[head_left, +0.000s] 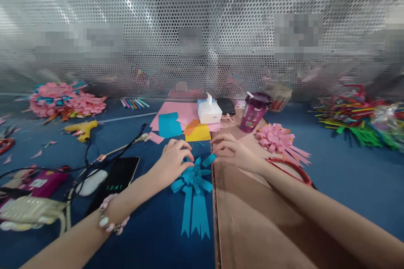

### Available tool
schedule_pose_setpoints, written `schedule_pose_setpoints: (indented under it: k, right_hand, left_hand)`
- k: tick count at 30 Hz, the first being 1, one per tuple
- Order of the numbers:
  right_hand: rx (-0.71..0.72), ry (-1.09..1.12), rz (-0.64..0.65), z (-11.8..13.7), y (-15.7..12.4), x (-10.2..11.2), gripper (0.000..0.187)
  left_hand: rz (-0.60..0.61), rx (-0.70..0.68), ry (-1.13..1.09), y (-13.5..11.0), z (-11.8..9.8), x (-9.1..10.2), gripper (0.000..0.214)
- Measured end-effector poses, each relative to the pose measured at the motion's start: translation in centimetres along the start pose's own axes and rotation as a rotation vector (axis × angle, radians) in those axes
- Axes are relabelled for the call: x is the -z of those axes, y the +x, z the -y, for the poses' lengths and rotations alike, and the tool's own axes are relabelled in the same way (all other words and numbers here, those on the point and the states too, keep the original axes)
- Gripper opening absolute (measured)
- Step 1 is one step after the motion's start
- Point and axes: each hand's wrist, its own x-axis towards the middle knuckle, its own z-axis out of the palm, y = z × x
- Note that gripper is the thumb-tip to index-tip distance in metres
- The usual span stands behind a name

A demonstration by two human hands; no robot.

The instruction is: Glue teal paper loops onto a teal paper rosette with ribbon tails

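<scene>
A blue paper rosette (194, 178) with notched ribbon tails lies on the blue table surface, beside the edge of the brown board. My left hand (173, 157), with a beaded bracelet at the wrist, has curled fingers at the rosette's upper left petals and seems to pinch one; the fingertips are partly hidden. In the fingertips of my right hand (232, 151) is a small blue paper strip (209, 159), held just above the rosette's upper right side.
Behind my hands are coloured paper sheets (170, 125), a tissue pack (209, 111) and a purple cup (255, 111). Red-handled scissors (292, 169) and a pink rosette (275, 136) lie right. Left are a phone (118, 178), cables and a yellow glue gun (82, 129). Perforated metal (151, 4) stands behind.
</scene>
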Motion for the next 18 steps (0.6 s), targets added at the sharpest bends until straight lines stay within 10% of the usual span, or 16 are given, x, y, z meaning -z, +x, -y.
schedule_pose_setpoints:
  k: [18]
  right_hand:
    - [-0.129, 0.127, 0.011, -1.1, -0.5, 0.0, 0.016]
  left_hand:
    - [-0.052, 0.093, -0.025, -1.5, 0.4, -0.3, 0.011]
